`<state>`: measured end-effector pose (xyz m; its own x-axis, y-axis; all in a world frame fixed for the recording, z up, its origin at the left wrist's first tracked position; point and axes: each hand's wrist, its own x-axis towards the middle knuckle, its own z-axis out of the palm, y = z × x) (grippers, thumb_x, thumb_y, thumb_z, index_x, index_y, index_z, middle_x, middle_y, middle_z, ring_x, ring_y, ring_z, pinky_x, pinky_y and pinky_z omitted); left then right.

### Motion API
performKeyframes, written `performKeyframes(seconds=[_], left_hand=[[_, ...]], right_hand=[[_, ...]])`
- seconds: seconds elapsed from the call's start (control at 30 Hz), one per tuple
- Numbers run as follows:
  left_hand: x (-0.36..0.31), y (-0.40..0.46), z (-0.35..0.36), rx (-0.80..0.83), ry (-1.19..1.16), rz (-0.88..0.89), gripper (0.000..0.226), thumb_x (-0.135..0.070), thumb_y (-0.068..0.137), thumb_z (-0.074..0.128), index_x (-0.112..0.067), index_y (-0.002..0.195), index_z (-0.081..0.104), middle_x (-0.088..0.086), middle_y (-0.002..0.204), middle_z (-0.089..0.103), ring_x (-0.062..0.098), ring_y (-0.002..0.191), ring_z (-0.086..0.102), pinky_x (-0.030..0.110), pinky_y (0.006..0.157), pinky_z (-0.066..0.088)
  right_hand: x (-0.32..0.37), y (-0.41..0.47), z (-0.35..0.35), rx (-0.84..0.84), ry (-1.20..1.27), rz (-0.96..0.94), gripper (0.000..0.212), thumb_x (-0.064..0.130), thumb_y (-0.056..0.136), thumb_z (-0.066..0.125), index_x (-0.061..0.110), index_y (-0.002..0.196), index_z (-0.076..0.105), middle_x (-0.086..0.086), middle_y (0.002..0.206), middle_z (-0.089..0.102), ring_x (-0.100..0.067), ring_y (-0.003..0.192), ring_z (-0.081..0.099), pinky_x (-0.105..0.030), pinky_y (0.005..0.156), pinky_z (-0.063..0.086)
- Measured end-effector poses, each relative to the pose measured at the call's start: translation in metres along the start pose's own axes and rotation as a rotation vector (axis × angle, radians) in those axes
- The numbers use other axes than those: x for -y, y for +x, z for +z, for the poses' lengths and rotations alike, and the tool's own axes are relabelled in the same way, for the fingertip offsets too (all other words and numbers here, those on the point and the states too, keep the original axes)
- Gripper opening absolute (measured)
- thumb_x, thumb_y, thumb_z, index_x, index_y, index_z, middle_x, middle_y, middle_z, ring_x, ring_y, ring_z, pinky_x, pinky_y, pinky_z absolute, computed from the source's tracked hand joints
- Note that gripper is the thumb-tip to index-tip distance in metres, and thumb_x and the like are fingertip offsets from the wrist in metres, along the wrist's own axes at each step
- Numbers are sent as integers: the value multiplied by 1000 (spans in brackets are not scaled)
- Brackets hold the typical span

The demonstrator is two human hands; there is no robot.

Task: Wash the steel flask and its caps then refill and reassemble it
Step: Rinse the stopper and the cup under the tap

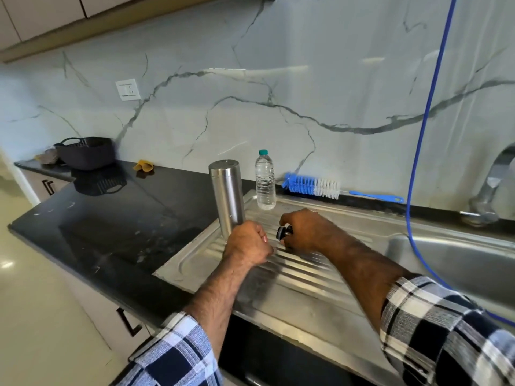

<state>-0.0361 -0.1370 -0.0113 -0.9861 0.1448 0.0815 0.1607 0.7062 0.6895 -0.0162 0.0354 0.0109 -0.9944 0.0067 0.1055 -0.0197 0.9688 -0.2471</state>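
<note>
The steel flask [227,196] points bottom-up, tilted slightly left, above the ribbed steel drainboard [301,274]. My left hand [248,243] is shut around its lower end, which is hidden in my fist. Just to the right, my right hand [302,229] holds a small black cap [283,232] low over the drainboard. A clear plastic water bottle [265,181] with a teal lid stands upright at the drainboard's back edge.
A blue and white bottle brush [315,186] lies along the wall. The sink basin [457,263] and tap [487,190] are at the right, with a blue hose [426,112] hanging into the basin. A dark basket [87,151] and a yellow cloth [143,165] sit on the black counter [111,218].
</note>
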Motion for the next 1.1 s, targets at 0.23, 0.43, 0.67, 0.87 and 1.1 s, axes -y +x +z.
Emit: performKeyframes(seconds=[0.23, 0.43, 0.67, 0.87, 1.1], left_hand=[[-2, 5, 7, 79, 5, 21, 25, -11, 78, 92, -19, 81, 69, 3, 81, 75, 18, 69, 77, 43, 71, 68], [-63, -7, 28, 153, -153, 162, 45, -42, 59, 103, -29, 85, 68, -4, 81, 76, 18, 74, 77, 46, 69, 67], [-180, -55, 140, 300, -389, 330, 70, -41, 59, 103, -29, 116, 64, -4, 94, 72, 21, 89, 75, 49, 76, 66], [-247, -70, 250, 373, -556, 376, 86, -42, 52, 97, -50, 128, 58, -9, 103, 69, 27, 91, 76, 55, 83, 65], [-267, -66, 308, 348, -638, 424, 49, -4, 72, 95, -26, 111, 76, -7, 88, 75, 16, 78, 75, 44, 82, 66]], right_hand=[[-2, 0, -11, -80, 139, 25, 43, 27, 78, 88, 32, 114, 66, 5, 105, 70, -17, 95, 66, -33, 80, 57], [-57, -58, -68, -259, 781, 81, 62, 17, 79, 91, 42, 125, 59, -2, 95, 70, -29, 83, 74, -44, 81, 65], [-175, -170, -102, -547, 1019, 296, 30, 0, 83, 86, -1, 110, 73, -4, 75, 71, 1, 53, 65, -9, 53, 45], [-278, -200, -73, -682, 1015, 626, 35, 35, 72, 97, 18, 96, 78, -1, 85, 75, -8, 63, 61, -31, 64, 47], [-317, -196, -60, -744, 1148, 679, 37, 38, 77, 94, 12, 100, 80, -7, 85, 81, -17, 69, 74, -29, 63, 60]])
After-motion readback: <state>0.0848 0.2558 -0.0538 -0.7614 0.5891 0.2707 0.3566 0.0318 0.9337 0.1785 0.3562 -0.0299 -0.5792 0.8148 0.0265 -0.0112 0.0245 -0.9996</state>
